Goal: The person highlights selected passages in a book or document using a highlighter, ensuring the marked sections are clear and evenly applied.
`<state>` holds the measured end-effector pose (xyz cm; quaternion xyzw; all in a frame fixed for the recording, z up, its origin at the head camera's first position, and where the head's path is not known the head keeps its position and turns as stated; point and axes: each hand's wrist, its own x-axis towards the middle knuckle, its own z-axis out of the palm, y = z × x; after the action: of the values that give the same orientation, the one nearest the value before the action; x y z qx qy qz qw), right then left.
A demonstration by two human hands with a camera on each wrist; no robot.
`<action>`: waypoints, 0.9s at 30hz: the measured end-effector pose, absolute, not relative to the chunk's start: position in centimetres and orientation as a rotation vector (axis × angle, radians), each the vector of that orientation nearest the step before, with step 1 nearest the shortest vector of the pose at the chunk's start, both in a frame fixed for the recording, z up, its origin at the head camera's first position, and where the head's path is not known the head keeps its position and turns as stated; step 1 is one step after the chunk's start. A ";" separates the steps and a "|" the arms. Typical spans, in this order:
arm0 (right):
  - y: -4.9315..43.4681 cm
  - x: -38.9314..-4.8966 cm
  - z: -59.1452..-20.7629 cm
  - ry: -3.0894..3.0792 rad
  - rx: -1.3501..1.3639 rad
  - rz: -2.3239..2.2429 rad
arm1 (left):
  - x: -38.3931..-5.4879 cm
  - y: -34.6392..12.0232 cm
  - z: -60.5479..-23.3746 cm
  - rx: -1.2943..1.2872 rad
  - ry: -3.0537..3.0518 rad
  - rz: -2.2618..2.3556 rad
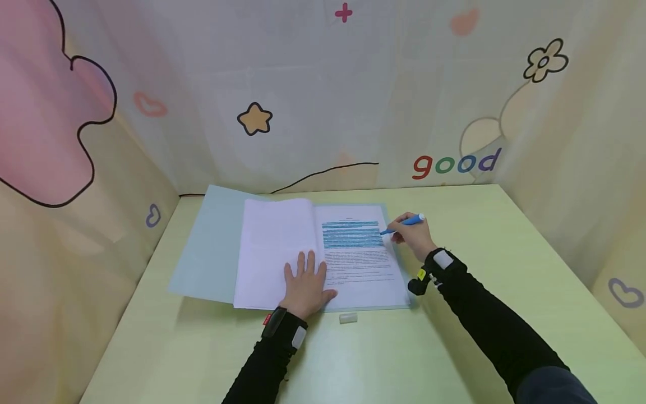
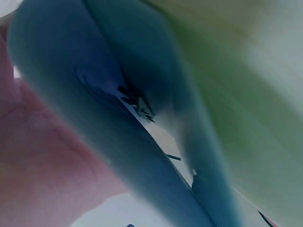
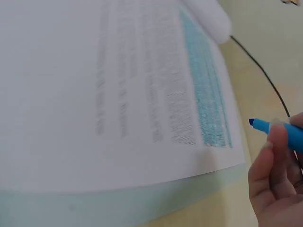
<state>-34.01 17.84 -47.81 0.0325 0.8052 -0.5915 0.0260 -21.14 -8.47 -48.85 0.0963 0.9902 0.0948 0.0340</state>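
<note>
A light blue folder (image 1: 204,247) lies spread on the table, with white sheets inside. On its right-hand printed page (image 1: 360,289), the upper lines of text (image 3: 201,85) are coloured over in blue. My right hand (image 1: 415,238) pinches a blue highlighter (image 3: 293,136), its dark tip uncapped. In the head view that tip overlaps the page's right side, at the ends of the coloured lines. Fingers spread, my left hand (image 1: 305,286) presses near the fold, mostly on the blank left page (image 1: 270,247). The left wrist view shows part of its palm (image 2: 52,156) beside blurred blue folder edges.
A small pale grey block (image 1: 348,318) sits on the light green table (image 1: 404,359), just in front of the folder. Patterned cloth (image 1: 313,84) hangs behind the table and along both sides. Each wrist wears a dark strapped band.
</note>
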 end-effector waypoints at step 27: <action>21.9 -34.6 -45.9 1.742 0.108 -2.357 | -20.2 -6.6 -47.2 0.867 2.801 0.541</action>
<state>-34.55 21.89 -45.93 0.0365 0.5908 -0.7993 0.1040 -20.24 -6.58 -47.21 0.2899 0.9364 0.1808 0.0801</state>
